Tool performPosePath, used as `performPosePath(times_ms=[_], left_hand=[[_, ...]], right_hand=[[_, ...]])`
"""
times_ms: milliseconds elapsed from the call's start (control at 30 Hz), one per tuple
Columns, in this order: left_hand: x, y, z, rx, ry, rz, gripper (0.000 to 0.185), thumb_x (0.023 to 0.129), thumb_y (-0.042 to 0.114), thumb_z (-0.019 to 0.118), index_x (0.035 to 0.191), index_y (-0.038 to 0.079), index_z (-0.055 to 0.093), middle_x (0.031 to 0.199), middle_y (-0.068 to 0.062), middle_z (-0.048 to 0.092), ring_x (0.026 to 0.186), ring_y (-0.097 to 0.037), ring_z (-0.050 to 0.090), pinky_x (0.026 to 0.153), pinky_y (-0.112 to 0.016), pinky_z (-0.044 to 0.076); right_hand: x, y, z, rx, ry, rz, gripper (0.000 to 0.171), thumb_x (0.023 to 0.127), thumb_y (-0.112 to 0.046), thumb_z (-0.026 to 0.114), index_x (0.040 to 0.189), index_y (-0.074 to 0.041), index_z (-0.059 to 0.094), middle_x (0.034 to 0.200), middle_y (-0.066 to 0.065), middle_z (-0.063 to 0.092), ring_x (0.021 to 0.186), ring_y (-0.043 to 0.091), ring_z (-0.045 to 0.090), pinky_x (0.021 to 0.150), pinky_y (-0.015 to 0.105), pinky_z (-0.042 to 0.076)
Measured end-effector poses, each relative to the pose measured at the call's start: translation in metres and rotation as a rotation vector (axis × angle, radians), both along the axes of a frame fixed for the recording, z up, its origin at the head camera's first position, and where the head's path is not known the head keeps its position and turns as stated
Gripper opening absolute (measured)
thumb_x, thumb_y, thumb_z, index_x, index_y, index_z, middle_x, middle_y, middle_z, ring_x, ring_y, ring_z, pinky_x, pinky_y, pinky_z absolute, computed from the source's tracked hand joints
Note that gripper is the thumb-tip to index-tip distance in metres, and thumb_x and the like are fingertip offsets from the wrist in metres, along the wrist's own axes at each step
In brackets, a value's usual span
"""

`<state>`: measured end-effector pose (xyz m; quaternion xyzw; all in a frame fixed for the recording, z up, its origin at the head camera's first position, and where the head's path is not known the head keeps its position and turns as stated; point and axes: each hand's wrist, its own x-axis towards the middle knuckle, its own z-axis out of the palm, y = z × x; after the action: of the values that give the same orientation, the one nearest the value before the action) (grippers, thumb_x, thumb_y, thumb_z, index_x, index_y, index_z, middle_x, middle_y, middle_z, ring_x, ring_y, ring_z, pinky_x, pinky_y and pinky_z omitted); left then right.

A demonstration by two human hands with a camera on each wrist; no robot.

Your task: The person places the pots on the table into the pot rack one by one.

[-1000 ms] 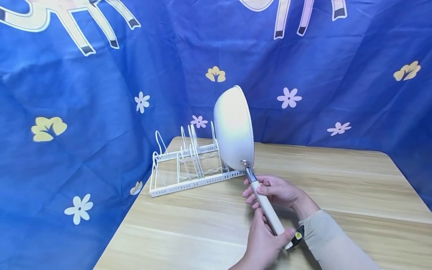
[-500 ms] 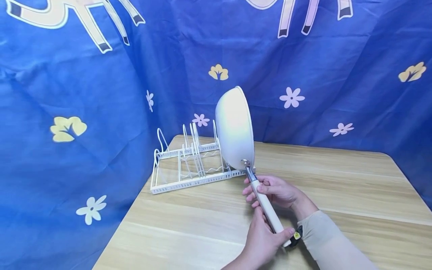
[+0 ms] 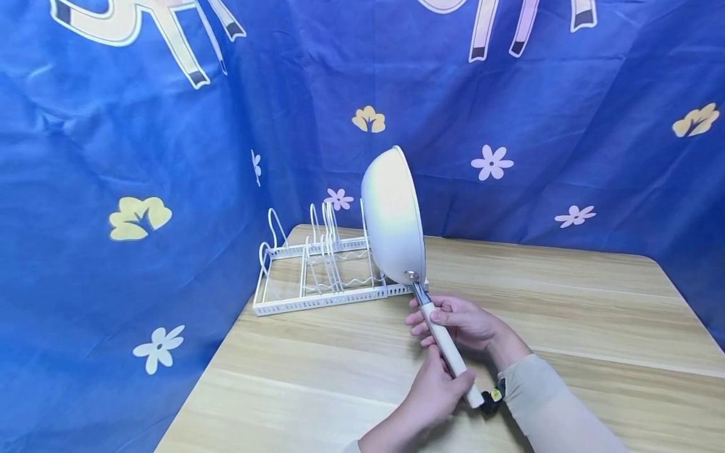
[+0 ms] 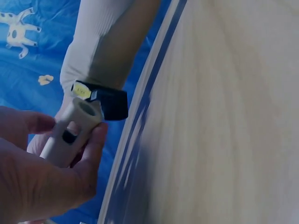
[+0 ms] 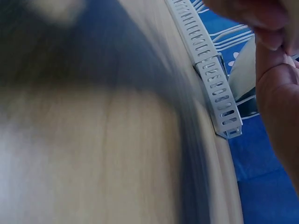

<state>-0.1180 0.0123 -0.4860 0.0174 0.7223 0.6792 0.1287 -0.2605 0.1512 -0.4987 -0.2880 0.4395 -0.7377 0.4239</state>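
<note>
The pan [image 3: 393, 214] stood on edge, its bowl upright with the pale underside toward the left and the open face turned right, so that it was thin enough to pass between wires. Its lower rim sat at the right end of the rack [image 3: 317, 302], touching or just above the rail; the pictures did not settle which. From the bowl a metal neck ran down into the handle [image 3: 449, 352], which sloped toward the person.

Both hands gripped that handle, probably to steady the weight of a pan held out on its side. The right hand [image 3: 461, 322] had its fingers wrapped round the upper part, just below the metal neck, nearest the rack. The left hand [image 3: 438, 393] was closed round the lower end; the left wrist view showed thumb and fingers clamped on the handle [image 4: 70, 133] with its hollow tip sticking out.

Behind the handle's end, the right forearm wore a light sleeve [image 3: 552, 409] and a black wrist device [image 3: 493, 399]. The rack stood at the far left corner of the wooden table [image 3: 595, 314], its wire dividers to the left of the pan. A blue flowered cloth [image 3: 141, 157] hung behind and beside the rack.
</note>
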Motion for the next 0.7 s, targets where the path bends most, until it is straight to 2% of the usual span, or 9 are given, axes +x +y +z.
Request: performPosePath(times_ms=[167,267,400,500,600,700], left_hand=[[-0.007,-0.005,-0.004,-0.002,-0.039,-0.039,0.047,0.094,0.002,0.074,0.133,-0.002,0.047,0.095,-0.008,0.069,0.073,-0.012,0.068,0.066,-0.031,0.065],[-0.012,-0.009,-0.006,-0.047,-0.048,-0.081,0.046,0.095,-0.001,0.072,0.133,-0.004,0.048,0.093,-0.009,0.070,0.074,-0.015,0.072,0.068,-0.034,0.067],[-0.018,-0.016,-0.005,-0.171,-0.042,-0.137,0.034,0.097,0.000,0.074,0.124,-0.002,0.054,0.087,-0.007,0.071,0.072,-0.014,0.067,0.061,-0.026,0.057],[-0.021,-0.020,-0.004,-0.242,-0.026,-0.158,0.023,0.097,0.002,0.076,0.111,0.001,0.059,0.080,-0.005,0.069,0.068,-0.012,0.060,0.058,-0.022,0.046],[-0.023,-0.021,-0.003,-0.276,-0.012,-0.172,0.018,0.097,0.003,0.077,0.102,0.005,0.060,0.077,-0.002,0.067,0.067,-0.010,0.057,0.059,-0.022,0.045],[-0.023,-0.021,-0.002,-0.335,0.025,-0.188,0.018,0.097,0.007,0.078,0.101,0.006,0.060,0.077,0.000,0.064,0.069,-0.010,0.056,0.062,-0.024,0.046]], right_hand=[[0.004,0.000,-0.001,0.060,0.000,-0.067,0.059,0.113,-0.003,0.047,0.163,0.014,0.021,0.140,0.011,0.073,0.123,0.021,0.076,0.106,0.040,0.062],[0.009,-0.002,-0.001,0.141,0.003,-0.151,0.058,0.111,-0.004,0.053,0.161,0.012,0.028,0.135,0.011,0.075,0.119,0.020,0.077,0.104,0.038,0.064],[0.015,-0.004,0.001,0.234,0.024,-0.263,0.053,0.109,-0.005,0.060,0.153,0.012,0.038,0.126,0.009,0.078,0.110,0.017,0.080,0.097,0.033,0.066],[0.018,-0.006,0.003,0.277,0.056,-0.317,0.055,0.108,-0.005,0.061,0.151,0.020,0.036,0.118,0.006,0.080,0.104,0.014,0.080,0.094,0.029,0.066],[0.022,-0.008,0.005,0.324,0.086,-0.359,0.058,0.108,-0.006,0.061,0.150,0.025,0.035,0.110,0.003,0.081,0.101,0.012,0.079,0.095,0.029,0.065],[0.025,-0.008,0.008,0.379,0.123,-0.399,0.057,0.108,-0.008,0.063,0.149,0.025,0.038,0.109,0.008,0.081,0.100,0.014,0.079,0.095,0.030,0.065]])
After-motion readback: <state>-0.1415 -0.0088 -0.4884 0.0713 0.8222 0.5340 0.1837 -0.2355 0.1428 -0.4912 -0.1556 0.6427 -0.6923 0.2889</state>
